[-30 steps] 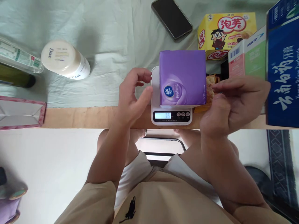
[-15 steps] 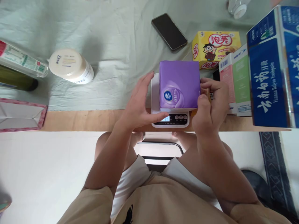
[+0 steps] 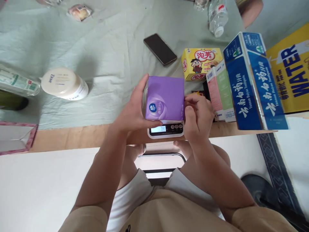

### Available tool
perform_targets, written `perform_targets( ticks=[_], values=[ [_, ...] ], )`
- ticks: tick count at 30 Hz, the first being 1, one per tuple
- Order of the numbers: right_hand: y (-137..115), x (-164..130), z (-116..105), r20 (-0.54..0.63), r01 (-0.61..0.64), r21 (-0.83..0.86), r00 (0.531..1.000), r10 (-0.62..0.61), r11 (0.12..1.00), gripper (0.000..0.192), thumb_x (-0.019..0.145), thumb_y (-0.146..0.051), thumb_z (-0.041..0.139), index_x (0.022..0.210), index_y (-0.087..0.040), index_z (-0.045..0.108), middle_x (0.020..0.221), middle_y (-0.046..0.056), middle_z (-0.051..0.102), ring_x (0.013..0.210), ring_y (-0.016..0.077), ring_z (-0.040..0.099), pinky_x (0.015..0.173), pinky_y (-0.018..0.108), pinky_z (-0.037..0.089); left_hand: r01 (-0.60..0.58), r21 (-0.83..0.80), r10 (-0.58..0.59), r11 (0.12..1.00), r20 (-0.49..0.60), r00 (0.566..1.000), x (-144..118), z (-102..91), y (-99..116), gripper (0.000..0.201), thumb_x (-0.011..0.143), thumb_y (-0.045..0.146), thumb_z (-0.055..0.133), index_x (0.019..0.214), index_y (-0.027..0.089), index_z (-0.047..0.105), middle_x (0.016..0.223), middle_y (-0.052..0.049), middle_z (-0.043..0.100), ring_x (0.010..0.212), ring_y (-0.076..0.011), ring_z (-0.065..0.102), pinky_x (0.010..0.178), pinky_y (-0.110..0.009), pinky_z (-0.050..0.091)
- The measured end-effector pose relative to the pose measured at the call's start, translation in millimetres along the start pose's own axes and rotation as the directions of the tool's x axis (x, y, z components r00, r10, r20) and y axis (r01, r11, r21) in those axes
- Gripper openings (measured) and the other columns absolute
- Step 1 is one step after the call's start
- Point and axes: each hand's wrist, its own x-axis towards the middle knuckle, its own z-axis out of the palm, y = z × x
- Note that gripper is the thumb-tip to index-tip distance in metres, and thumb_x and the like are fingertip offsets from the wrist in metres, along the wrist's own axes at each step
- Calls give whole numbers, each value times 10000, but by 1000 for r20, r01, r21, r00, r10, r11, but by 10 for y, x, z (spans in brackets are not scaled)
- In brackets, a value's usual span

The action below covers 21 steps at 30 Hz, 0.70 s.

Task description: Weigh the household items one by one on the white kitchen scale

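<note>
A purple pack of tissues (image 3: 165, 93) sits over a small white kitchen scale (image 3: 180, 134), covering most of its plate. The scale's lit display shows figures that look like 74. My left hand (image 3: 132, 111) clasps the pack's left side, fingers along the edge and thumb across the near left corner. Against the right side, my right hand (image 3: 199, 117) has its fingers curled, with thumb and fingertips at the pack's edge. Whether the pack rests fully on the scale cannot be made out.
Right of the scale stand a yellow puff snack box (image 3: 201, 62), a pink and green box (image 3: 220, 91) and blue toothpaste boxes (image 3: 252, 87). A phone (image 3: 160, 49) lies behind. Leftward are a Dove bottle (image 3: 65, 83) and a pink-edged box (image 3: 18, 137). A water bottle (image 3: 218, 19) lies farther back.
My left hand has closed in from beside the pack onto its left side. The view has shifted, bringing a yellow carton into sight at the right.
</note>
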Motion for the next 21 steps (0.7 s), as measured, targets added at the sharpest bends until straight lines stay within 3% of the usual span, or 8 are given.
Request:
perform_targets(
  ticks=[3, 5, 7, 10, 14, 17, 19, 21],
  values=[
    [-9, 20, -7, 20, -28, 2, 999, 28, 1000, 280, 959, -422, 435, 1041, -266, 653, 1023, 95, 736, 1104, 310, 650, 1054, 569, 451, -49, -30, 50, 998, 36, 998, 81, -15, -78, 1326, 642, 534, 966, 1679, 363, 158, 1791, -77, 257, 1633, -382, 354, 1358, -602, 344],
    [-10, 33, -15, 33, -46, 13, 998, 46, 999, 272, 949, -427, 440, 1034, -274, 648, 1039, 94, 739, 1117, 309, 643, 1068, 569, 445, -86, -38, 86, 996, 0, 996, 108, 10, -123, 1354, 552, 602, 992, 1649, 390, 227, 1764, -53, 312, 1615, -409, 366, 1347, -616, 357],
    [-8, 39, -24, 43, -60, 35, 997, 59, 998, 273, 944, -427, 444, 1042, -274, 647, 1062, 96, 742, 1133, 311, 634, 1087, 573, 433, -126, -29, 124, 992, -71, 990, 91, 49, -149, 1349, 474, 660, 1002, 1606, 401, 316, 1723, -54, 363, 1601, -442, 361, 1337, -642, 349],
    [5, 24, -18, 43, -39, 68, 998, 36, 997, 283, 962, -412, 434, 1094, -263, 634, 1123, 104, 738, 1153, 304, 632, 1096, 556, 431, -188, 9, 187, 982, -189, 964, -5, 42, -170, 1263, 471, 727, 977, 1550, 415, 401, 1617, -44, 451, 1537, -424, 435, 1284, -623, 416],
    [59, -14, 40, -26, 91, 91, 996, -89, 992, 256, 979, -359, 420, 1115, -246, 606, 1158, 106, 719, 1156, 264, 642, 1074, 487, 452, -261, 89, 275, 961, -374, 886, -113, -173, -184, 1279, 322, 773, 978, 1441, 363, 514, 1398, 26, 569, 1374, -386, 554, 1235, -633, 438],
    [94, -17, 44, -139, 244, 180, 965, -221, 953, 199, 985, -305, 437, 1059, -223, 602, 1029, 78, 712, 1024, 219, 648, 970, 425, 474, -320, 47, 289, 946, -564, 773, -53, -291, -14, 1136, 369, 707, 974, 1341, 286, 563, 1328, 0, 621, 1347, -343, 587, 1264, -565, 430],
    [102, -11, -7, -185, 297, 321, 951, -248, 899, 148, 984, -265, 459, 1001, -214, 597, 937, 48, 691, 929, 179, 632, 888, 371, 480, -406, -11, 309, 914, -630, 712, 70, -242, 235, 1023, 451, 654, 952, 1316, 263, 571, 1337, -21, 616, 1332, -301, 611, 1265, -493, 452],
    [105, -9, -86, -161, 216, 502, 975, -155, 837, 124, 981, -252, 476, 960, -213, 592, 889, 26, 672, 871, 149, 614, 831, 332, 478, -455, -73, 315, 887, -626, 713, 261, -94, 544, 962, 508, 638, 927, 1320, 266, 570, 1371, -23, 605, 1352, -274, 618, 1273, -454, 461]
  ],
)
